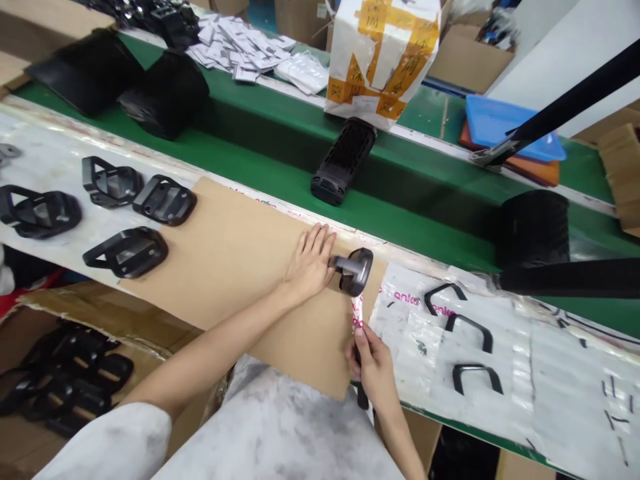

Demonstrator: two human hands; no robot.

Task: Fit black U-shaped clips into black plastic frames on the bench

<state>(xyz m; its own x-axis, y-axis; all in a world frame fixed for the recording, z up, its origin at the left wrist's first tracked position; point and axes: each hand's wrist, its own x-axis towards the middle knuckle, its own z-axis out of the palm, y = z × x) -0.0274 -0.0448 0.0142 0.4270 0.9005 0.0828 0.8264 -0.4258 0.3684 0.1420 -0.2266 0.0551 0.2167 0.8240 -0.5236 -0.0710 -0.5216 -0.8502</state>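
My left hand (311, 261) rests on a brown cardboard sheet (235, 267), fingers together, holding the stem of a black plastic part (354, 270) that stands on the sheet's right edge. My right hand (374, 370) is closed near the table's front edge around a thin black tool or part (361, 393) that points down; I cannot make out what it is. The two hands are about a hand's length apart.
Several black plastic housings (127, 251) lie at the left of the table. Three black U-shaped handles (469, 330) lie on plastic film at the right. A green conveyor (280, 147) behind carries black cases (344, 160), a taped box (383, 53) and blue trays (505, 123). A carton of black parts (65, 373) sits below left.
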